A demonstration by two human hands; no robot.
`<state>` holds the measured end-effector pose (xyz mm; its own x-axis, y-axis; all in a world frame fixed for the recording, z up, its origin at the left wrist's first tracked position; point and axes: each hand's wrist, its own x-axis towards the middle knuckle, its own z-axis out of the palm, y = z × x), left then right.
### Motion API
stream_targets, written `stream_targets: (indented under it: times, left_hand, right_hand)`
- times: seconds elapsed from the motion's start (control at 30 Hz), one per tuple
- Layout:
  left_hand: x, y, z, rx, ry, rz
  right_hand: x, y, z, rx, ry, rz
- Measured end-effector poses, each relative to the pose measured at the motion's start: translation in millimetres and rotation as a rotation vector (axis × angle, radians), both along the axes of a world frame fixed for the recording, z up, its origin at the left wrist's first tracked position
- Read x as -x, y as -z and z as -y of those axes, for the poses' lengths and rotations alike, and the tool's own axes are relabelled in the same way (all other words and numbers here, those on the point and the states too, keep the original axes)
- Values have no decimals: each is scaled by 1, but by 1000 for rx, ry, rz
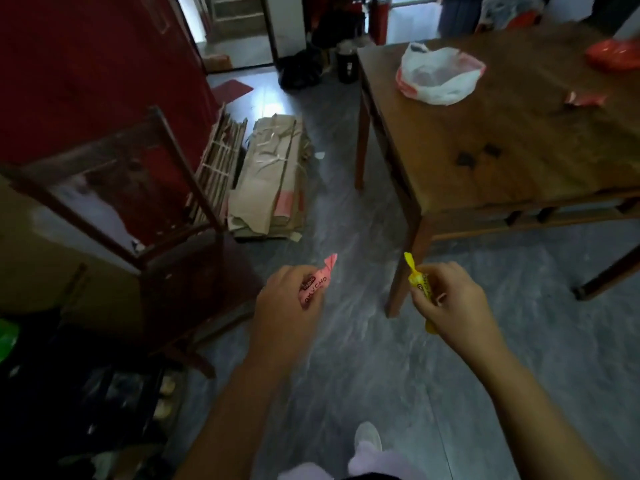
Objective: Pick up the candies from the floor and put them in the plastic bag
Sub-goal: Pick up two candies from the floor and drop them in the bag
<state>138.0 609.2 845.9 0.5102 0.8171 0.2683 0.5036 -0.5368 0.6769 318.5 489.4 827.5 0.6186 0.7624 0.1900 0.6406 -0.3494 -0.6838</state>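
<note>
Where the candies are: 1 pink twist-wrapped candy [317,284] and 1 yellow twist-wrapped candy [414,277], both held above the grey stone floor [346,341].
Left hand [291,299]: fingers curled round the pink candy.
Right hand [446,299]: fingertips pinching the yellow candy.
Bag: crumpled white-and-red plastic bag [438,76] on the brown wooden table [519,150], mouth open, contents unclear.
Table, right of bag: pink wrapper piece [585,98], apart from it.
Floor: flattened brown cardboard [270,181].

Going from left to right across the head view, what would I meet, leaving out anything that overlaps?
wooden chair → left hand holding the pink candy → right hand holding the yellow candy → small pink wrapper on the table
</note>
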Motion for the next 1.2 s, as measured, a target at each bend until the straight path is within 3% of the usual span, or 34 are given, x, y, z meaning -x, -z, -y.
stream_targets:
  times: [0.27, 0.7, 0.97, 1.2]
  left_hand:
    - [-93, 19, -128, 94, 31, 16]
    - [-231, 18, -433, 144, 143, 13]
    - [-352, 32, -516, 161, 325, 33]
    - [-487, 33, -578, 93, 457, -38]
  right_hand:
    - [-81, 12, -114, 85, 81, -37]
    - [-199, -15, -408, 53, 107, 33]
    - [-303, 8, -463, 149, 278, -39]
    - [-435, 27, -506, 61, 441, -45]
